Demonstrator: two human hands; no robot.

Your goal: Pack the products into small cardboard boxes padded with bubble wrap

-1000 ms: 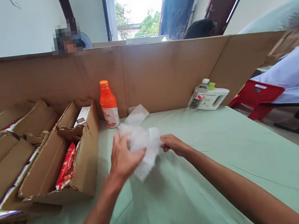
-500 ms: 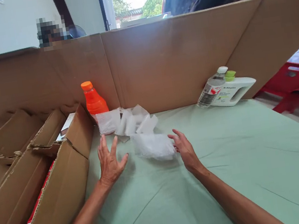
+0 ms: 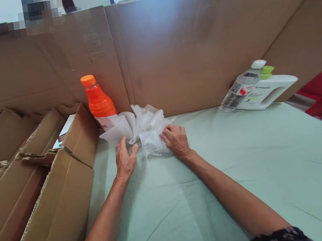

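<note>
Near piece of clear plastic wrap [image 3: 153, 144] is on the green-covered surface [image 3: 219, 176], just in front of a loose white wrap pile [image 3: 148, 119]

Right hand [image 3: 177, 140]: fingers curled at the piece's right edge, can't tell if pinching or only pushing; looks like it steadies that side

Left hand [image 3: 126, 158]: fingers open, thumb spread, no grip, just left of the piece, probably as a side stop

Pile hides the lower part of the orange bottle [image 3: 99, 99]; cardboard panel [image 3: 169, 54] behind likely acts as backstop

Clear bottle [image 3: 243, 87] and white jug [image 3: 277, 82] stand well right, probably so the hands don't knock them
</note>
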